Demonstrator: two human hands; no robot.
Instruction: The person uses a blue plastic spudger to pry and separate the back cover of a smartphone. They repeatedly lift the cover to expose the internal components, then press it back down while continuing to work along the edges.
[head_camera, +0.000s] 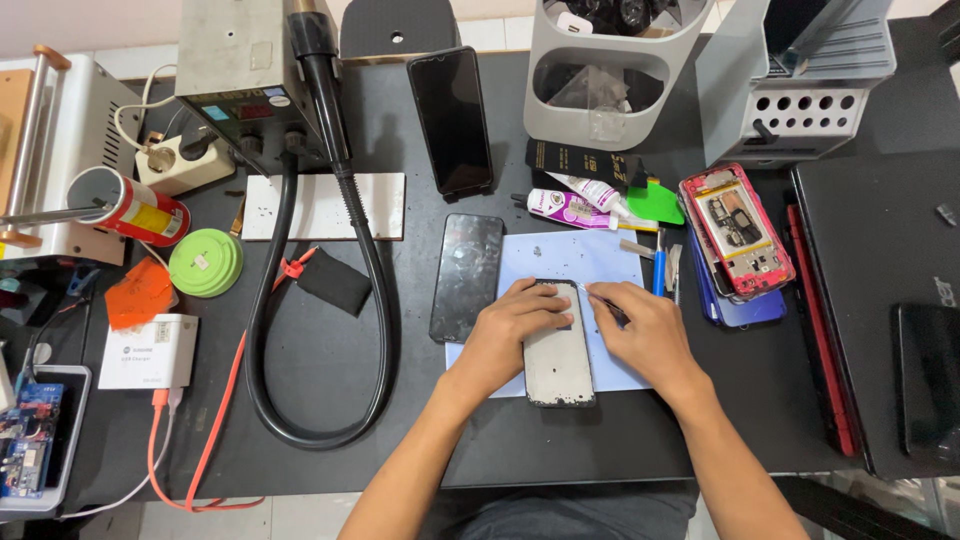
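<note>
Item: phone panel (558, 350) — lower centre of the frame, lying flat on a pale blue mat (590, 262) on the black table (330, 400).

Left hand (515, 325): fingers spread, pressing down on the panel's upper left edge.

Right hand (645, 325): fingers pinched narrow around a thin tool (598, 297), its tip at the panel's top right corner.

Nearby: dark phone (467, 276) just left of the mat; opened red phone (738, 230) to the right; coiled black hose (330, 300) centre left; green round lid (205, 262) at left.
</note>
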